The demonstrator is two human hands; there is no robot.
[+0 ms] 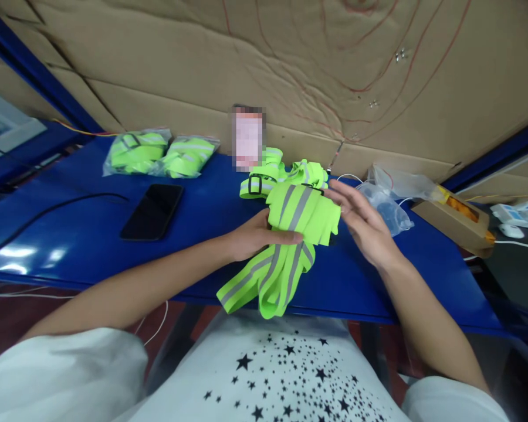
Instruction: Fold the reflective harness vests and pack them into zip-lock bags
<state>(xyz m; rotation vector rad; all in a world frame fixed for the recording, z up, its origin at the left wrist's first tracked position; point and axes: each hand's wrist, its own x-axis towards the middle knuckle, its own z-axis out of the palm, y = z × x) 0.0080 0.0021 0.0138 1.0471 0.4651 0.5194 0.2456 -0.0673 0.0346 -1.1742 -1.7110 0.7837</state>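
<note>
A neon-yellow reflective strap vest (286, 240) with grey stripes is bunched in front of me, its loose loops hanging over the front edge of the blue table (88, 240). My left hand (255, 234) grips the folded bundle from the left, thumb across the straps. My right hand (363, 220) is open with fingers stretched out, its fingertips at the right side of the bundle. More of the same neon strap (264, 179) with a black buckle lies on the table just behind.
Two bagged neon vests (158, 153) lie at the back left. A black phone (153, 211) lies face up left of centre, with a black cable beside it. Clear plastic bags (389, 196) and a cardboard box (457, 220) sit at the right. Cardboard sheets back the table.
</note>
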